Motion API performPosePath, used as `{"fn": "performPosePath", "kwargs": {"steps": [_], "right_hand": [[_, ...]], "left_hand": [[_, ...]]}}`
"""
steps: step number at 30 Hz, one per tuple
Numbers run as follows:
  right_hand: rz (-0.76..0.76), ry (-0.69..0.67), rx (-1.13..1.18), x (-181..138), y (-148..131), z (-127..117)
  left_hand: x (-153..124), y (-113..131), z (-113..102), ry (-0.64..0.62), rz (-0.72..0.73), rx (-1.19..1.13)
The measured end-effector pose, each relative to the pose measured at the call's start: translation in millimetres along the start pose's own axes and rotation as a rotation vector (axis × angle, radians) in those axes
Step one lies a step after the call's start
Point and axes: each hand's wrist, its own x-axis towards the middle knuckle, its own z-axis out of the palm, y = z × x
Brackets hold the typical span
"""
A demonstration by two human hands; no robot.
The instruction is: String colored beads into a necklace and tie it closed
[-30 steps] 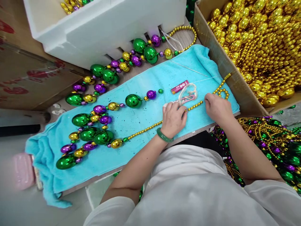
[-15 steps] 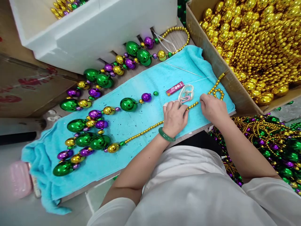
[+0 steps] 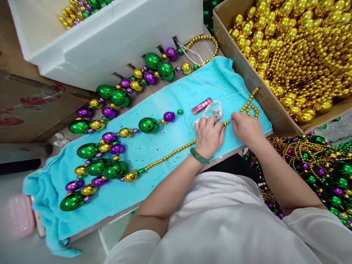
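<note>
My left hand, with a green bangle at the wrist, is closed in a pinch on a strand of small gold beads that runs across the turquoise towel. My right hand is closed on the same strand a little to the right, where it loops toward the cardboard box. The strand's left end joins large green, gold and purple balls. A pink lighter and a loop of clear thread lie just beyond my fingers.
A white foam box with beads stands at the back. A cardboard box full of gold beads sits at the right. More big-ball strings lie along the towel's far edge. A heap of green, purple and gold necklaces is at my right.
Both hands have kept their pinch on the gold strand and drawn slightly closer together. The view has shifted a little, so everything sits slightly further left.
</note>
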Motion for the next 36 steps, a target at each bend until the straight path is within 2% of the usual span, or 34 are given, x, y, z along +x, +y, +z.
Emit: {"fn": "performPosePath", "kwargs": {"steps": [11, 15, 17, 20, 22, 24, 27, 29, 32, 36], "right_hand": [[-0.04, 0.042, 0.113, -2.4, 7.2, -0.4], [-0.076, 0.188, 0.188, -6.9, 17.6, -2.2], [-0.158, 0.275, 0.236, -11.3, 16.6, -2.2], [-0.372, 0.235, 0.362, -16.8, 3.2, 3.5], [-0.424, 0.17, 0.453, -16.8, -6.9, 10.2], [-0.379, 0.142, 0.505, -13.4, -10.6, 16.0], [-0.319, 0.114, 0.551, -6.1, -1.0, 18.0], [-0.291, 0.111, 0.606, -2.2, 10.5, 14.6], [-0.225, 0.143, 0.678, 1.2, 24.2, 6.7], [-0.165, 0.167, 0.741, 2.7, 28.1, -2.0]], "left_hand": [[-7.4, -15.4, -2.8, -0.024, 0.102, -0.008], [-7.4, -13.4, -1.7, 0.007, 0.084, 0.003], [-8.8, -12.6, -1.5, 0.025, 0.074, -0.053], [-12.0, -13.3, -5.4, 0.049, 0.066, -0.298], [-14.5, -17.2, -12.5, 0.03, 0.009, -0.515], [-16.8, -25.2, -22.5, -0.034, -0.102, -0.716], [-19.9, -43.9, -38.7, -0.16, -0.286, -0.944], [-21.7, -57.8, -46.8, -0.203, -0.376, -1.023], [-25.0, -74.4, -52.5, -0.196, -0.461, -1.105], [-30.5, -83.3, -55.1, -0.261, -0.525, -1.291]]}}
